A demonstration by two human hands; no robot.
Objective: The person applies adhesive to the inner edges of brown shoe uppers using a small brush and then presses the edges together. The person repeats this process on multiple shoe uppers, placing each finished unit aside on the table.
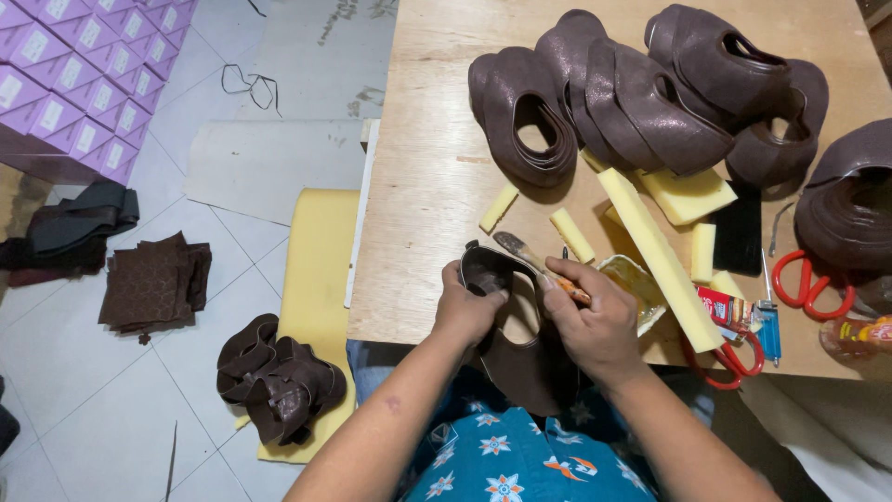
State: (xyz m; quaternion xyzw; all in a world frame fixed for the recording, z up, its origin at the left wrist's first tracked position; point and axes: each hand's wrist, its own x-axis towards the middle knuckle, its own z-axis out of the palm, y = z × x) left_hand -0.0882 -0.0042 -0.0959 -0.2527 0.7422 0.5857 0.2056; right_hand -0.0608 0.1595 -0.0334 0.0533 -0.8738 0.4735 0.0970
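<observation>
Left hand (467, 309) closed around top edge of brown leather shoe upper (520, 358), thumb inside opening. Upper hangs between both hands, at near edge of wooden table (427, 186), lower part over lap. Right hand (595, 321) just right of upper, fingers pinched on brush (534, 257); bristle end points up-left, above upper's rim. Pile of brown uppers (641, 102) well beyond hands. Yellow foam strips (655, 251) and red scissors (806, 288) to right.
</observation>
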